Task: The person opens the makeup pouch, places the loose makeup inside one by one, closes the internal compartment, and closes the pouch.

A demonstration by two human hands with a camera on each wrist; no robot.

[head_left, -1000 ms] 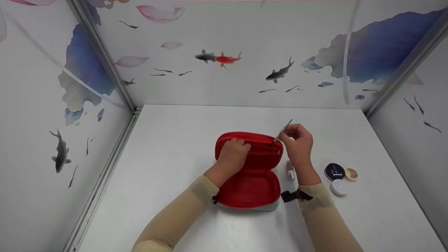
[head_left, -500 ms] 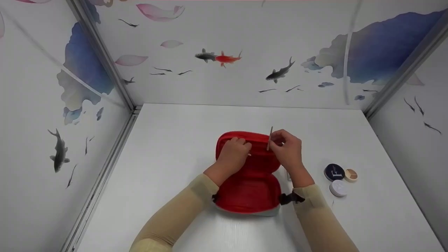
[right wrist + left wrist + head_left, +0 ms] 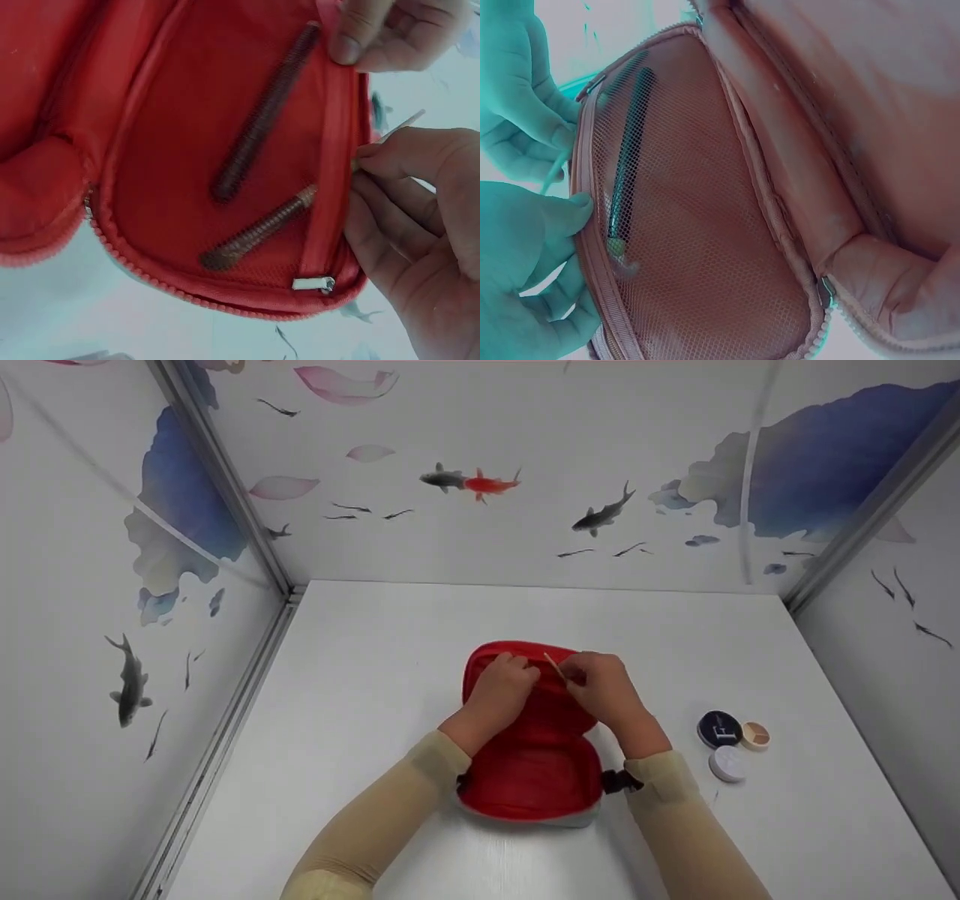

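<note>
A red zip case (image 3: pixel 536 780) lies unfolded on the table, with a mesh pocket (image 3: pixel 172 150) inside its raised lid. My left hand (image 3: pixel 501 690) pinches the pocket's zip edge with thumb and fingers. My right hand (image 3: pixel 606 690) pinches the pale handle of a thin brush (image 3: pixel 262 232), whose bristle end lies behind the mesh while the handle (image 3: pixel 553 665) sticks out past the zip edge. A dark stick (image 3: pixel 632 150) is inside the pocket too. The white zip pull (image 3: pixel 313 283) sits at one end of the pocket's zip.
Right of the case stand a dark round compact (image 3: pixel 719 729), a small tan palette (image 3: pixel 755 736) and a white round container (image 3: pixel 727 763). Printed walls with metal frame posts border the white table (image 3: pixel 360 660) at left, back and right.
My right hand has moved left and slightly down to the lid with the brush, whose handle now leans left. My left hand keeps its place on the pocket edge.
</note>
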